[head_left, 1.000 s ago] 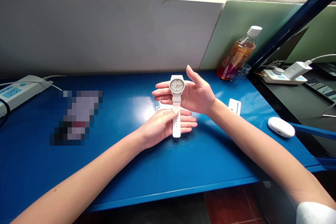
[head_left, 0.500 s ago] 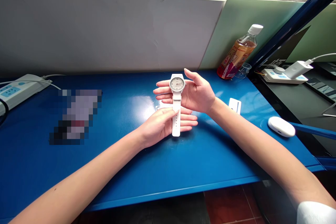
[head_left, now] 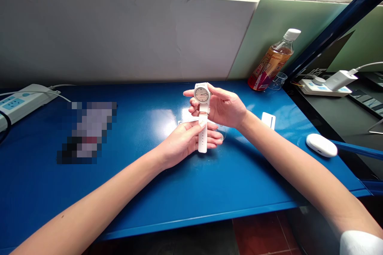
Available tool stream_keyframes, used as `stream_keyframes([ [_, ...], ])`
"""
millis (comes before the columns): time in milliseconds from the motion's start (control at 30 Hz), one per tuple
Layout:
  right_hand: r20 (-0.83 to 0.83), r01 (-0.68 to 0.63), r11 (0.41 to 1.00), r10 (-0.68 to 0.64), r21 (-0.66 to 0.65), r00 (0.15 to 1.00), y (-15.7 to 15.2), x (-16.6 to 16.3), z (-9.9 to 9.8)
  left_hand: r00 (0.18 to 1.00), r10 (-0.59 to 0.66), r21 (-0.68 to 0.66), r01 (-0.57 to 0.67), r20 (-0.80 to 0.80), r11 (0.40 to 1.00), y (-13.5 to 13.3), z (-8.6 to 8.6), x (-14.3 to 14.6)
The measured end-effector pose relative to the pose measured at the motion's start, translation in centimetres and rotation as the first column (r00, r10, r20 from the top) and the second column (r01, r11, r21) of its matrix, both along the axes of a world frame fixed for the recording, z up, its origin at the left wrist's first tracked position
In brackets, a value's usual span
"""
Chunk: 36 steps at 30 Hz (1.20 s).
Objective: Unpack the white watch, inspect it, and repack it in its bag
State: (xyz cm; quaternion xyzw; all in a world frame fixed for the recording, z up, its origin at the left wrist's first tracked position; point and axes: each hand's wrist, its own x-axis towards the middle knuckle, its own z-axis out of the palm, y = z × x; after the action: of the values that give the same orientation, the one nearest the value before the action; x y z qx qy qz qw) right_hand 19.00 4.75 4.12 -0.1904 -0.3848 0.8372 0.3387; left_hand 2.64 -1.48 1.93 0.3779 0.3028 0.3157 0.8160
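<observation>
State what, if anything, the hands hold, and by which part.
A white, round-dialled wristwatch: the left hand holds its perforated strap, thumb on top, fingers beneath; the right hand holds its case, thumb at the edge, fingers behind.

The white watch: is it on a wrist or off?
Off. The right hand holds the white watch, the left hand pinches its strap, and both wrists are bare.
</observation>
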Motion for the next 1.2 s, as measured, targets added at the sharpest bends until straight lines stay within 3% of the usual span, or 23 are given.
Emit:
stream_keyframes([
  [167, 0.034, 0.179, 0.983, -0.181, 0.042, 0.983, 0.12, -0.19, -0.38, 0.997, 0.045, 0.045, -0.043, -0.063, 0.998, -0.13, 0.25, 0.02],
  [367, 0.092, 0.293, 0.946, -0.307, 0.136, 0.947, 0.04, -0.63, -0.63, 0.998, 0.059, -0.025, -0.059, -0.005, 0.998, -0.09, 0.08, 0.39],
  [667, 0.077, 0.041, 0.985, -0.055, 0.167, 0.996, -0.54, -0.06, 0.17, 0.999, 0.043, 0.011, -0.043, 0.019, 0.999, -0.36, -0.26, 0.79],
  [933, 0.06, 0.032, 0.99, -0.041, 0.139, 0.997, -0.19, 0.17, 0.23, 0.994, -0.021, -0.008, 0.022, 0.111, 1.0, -0.58, -0.7, 0.79],
  [1200, 0.027, 0.08, 0.99, -0.083, 0.118, 0.996, 0.22, 0.26, 0.16, 0.996, -0.021, -0.029, 0.024, 0.092, 0.999, -0.64, -0.1, 0.6],
])
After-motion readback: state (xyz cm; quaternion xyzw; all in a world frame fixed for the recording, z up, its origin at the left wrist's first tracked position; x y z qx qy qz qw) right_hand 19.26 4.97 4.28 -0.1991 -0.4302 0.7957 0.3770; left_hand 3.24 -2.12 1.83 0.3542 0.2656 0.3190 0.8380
